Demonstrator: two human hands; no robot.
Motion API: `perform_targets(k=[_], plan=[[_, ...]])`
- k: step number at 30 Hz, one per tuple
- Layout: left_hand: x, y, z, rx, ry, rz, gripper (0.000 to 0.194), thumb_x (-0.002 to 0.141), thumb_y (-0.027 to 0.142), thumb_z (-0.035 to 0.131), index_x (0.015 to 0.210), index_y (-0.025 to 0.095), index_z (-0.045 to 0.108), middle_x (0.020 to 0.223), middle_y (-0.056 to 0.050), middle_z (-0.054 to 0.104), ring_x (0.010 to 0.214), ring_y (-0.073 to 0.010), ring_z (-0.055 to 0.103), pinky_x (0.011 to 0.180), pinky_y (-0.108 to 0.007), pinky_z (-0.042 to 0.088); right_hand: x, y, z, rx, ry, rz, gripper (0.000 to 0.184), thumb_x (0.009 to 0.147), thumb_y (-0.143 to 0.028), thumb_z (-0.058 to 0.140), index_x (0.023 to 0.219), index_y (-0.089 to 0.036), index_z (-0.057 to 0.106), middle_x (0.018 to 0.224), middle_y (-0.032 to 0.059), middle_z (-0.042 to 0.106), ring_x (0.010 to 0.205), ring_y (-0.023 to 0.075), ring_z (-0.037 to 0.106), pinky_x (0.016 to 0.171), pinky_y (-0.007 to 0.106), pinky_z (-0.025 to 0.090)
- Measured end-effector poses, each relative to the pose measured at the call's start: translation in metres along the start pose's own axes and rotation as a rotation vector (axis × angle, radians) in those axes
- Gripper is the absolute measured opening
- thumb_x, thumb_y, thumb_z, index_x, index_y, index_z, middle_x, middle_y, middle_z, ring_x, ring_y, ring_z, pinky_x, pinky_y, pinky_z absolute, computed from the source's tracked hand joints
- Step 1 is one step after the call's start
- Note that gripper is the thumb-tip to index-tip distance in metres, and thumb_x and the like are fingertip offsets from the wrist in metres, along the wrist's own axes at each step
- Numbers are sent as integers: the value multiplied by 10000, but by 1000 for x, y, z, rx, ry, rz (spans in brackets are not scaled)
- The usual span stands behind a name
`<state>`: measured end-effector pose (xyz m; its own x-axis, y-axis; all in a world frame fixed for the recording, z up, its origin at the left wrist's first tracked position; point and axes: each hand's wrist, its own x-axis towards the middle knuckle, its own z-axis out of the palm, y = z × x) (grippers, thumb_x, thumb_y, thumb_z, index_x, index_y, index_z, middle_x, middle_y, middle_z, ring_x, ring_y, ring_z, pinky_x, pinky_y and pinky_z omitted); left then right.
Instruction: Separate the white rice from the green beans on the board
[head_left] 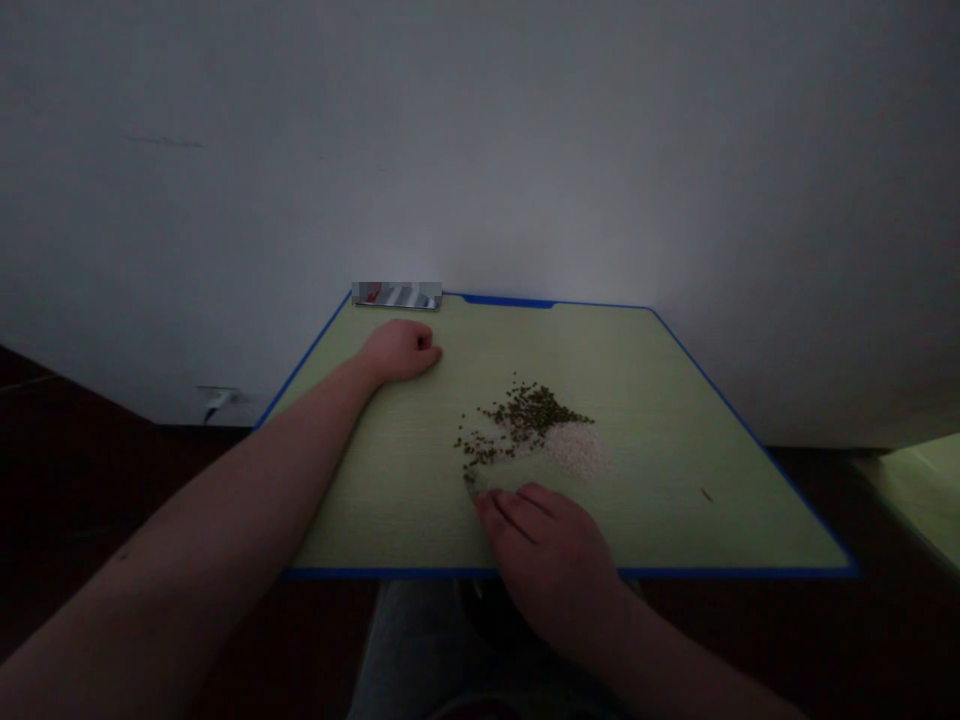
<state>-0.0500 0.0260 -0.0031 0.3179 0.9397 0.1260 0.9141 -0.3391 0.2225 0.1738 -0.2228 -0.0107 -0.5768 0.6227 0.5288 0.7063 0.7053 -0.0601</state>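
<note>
Small, dark-green, roundish beans (541, 408) lie loosely heaped against fine, whitish grains (579, 450) on the pale, blue-edged tabletop (675, 400). My right hand (551, 545) is just beside them, fingers together; whether they clamp anything, I can't tell. My left hand (399, 350) rests farther left, curled into a fist.

Dim, diffuse light leaves the wall (495, 170) grey, palest mid-frame and darker toward the corners; the floor (67, 490) sinks nearly black. Slight blur softens the right fingers (519, 513); blocky pixelation masks a shiny flat object (401, 296).
</note>
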Motion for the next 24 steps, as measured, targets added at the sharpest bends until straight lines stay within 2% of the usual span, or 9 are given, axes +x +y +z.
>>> perform_targets(k=[10, 17, 24], plan=[[-1, 0, -1, 8, 10, 19, 283, 771, 454, 541, 630, 209, 565, 611, -31, 573, 602, -162, 474, 566, -310, 321, -12, 6, -13, -123, -47, 78, 368, 751, 1, 571, 1091, -27, 710, 945, 145, 758, 758, 254, 659, 646, 376, 572], [-1, 1, 0, 17, 12, 1, 275, 762, 452, 544, 633, 211, 564, 609, -29, 581, 591, -159, 473, 552, -307, 306, -27, 14, -22, -205, -63, 133, 330, 783, 1, 559, 1063, -51, 726, 949, 125, 770, 774, 248, 674, 674, 367, 590], [1, -1, 1, 16, 6, 3, 286, 767, 468, 544, 642, 213, 580, 617, -33, 587, 600, -169, 489, 561, -312, 322, -14, -3, -20, -90, -38, 39, 323, 811, -24, 534, 1086, -41, 703, 910, 137, 755, 742, 239, 654, 642, 360, 573]])
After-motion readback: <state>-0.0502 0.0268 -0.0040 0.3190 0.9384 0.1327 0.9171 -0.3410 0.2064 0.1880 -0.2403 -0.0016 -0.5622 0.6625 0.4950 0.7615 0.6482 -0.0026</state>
